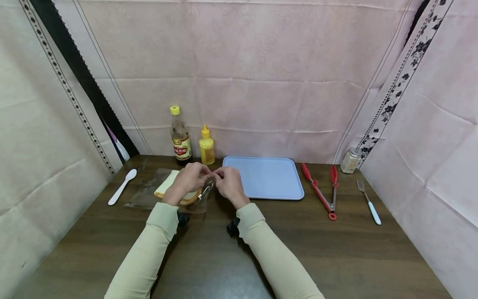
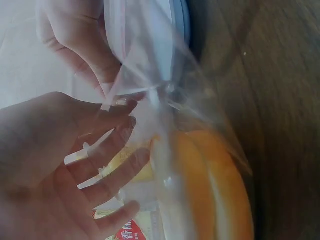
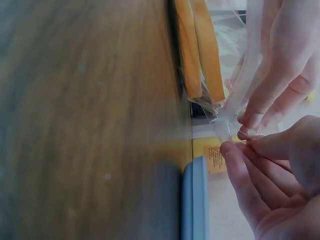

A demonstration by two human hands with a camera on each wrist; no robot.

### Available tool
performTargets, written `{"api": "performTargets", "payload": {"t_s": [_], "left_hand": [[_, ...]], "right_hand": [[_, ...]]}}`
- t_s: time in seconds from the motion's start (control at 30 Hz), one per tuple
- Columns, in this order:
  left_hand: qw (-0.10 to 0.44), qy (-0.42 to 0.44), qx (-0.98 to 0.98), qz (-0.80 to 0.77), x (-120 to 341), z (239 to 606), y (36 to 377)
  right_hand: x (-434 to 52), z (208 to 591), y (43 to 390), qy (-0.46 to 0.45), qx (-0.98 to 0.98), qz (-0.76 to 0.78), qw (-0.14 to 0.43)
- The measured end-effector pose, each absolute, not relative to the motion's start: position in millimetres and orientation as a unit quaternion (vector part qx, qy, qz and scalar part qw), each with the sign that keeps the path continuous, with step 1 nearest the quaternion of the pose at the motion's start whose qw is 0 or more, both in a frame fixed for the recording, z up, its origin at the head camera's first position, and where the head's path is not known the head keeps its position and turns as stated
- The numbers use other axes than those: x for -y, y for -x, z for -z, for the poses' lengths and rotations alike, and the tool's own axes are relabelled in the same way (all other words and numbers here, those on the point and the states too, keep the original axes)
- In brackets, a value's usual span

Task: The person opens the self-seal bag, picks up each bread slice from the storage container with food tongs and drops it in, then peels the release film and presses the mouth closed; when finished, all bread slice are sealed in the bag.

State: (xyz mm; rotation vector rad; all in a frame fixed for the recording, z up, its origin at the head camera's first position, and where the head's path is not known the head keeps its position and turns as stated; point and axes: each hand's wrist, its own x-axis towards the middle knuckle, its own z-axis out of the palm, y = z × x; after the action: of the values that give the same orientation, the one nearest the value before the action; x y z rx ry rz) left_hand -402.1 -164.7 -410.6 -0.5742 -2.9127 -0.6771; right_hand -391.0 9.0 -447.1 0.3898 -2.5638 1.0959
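A clear plastic bag (image 1: 147, 195) with slices of bread (image 1: 165, 186) lies on the brown table, left of centre. My left hand (image 1: 191, 177) reaches over the bread, and its fingertips pinch the bag's gathered neck (image 2: 152, 100). My right hand (image 1: 228, 182) meets it from the right and pinches the same neck (image 3: 224, 125). In the left wrist view the orange-crusted bread (image 2: 215, 195) shows through the film. In the right wrist view the bread (image 3: 200, 50) stands on edge beyond the fingers. Any tie on the neck is too blurred to tell.
A light blue tray (image 1: 266, 177) lies just right of the hands. Behind them stand a brown sauce bottle (image 1: 180, 137) and a yellow squeeze bottle (image 1: 206, 146). Red tongs (image 1: 322, 192), a fork (image 1: 369, 203) and a small jar (image 1: 350, 160) are to the right. A white spoon (image 1: 121, 187) lies left.
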Motion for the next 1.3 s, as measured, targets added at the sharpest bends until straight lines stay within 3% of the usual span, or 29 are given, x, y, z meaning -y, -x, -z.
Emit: {"api": "performTargets", "payload": {"t_s": [1.3], "left_hand": [[0.048,0.177,0.946,0.266,176,420,413]], "right_hand": [[-34,445,386,-0.182,0.887,-0.412,0.097]]}}
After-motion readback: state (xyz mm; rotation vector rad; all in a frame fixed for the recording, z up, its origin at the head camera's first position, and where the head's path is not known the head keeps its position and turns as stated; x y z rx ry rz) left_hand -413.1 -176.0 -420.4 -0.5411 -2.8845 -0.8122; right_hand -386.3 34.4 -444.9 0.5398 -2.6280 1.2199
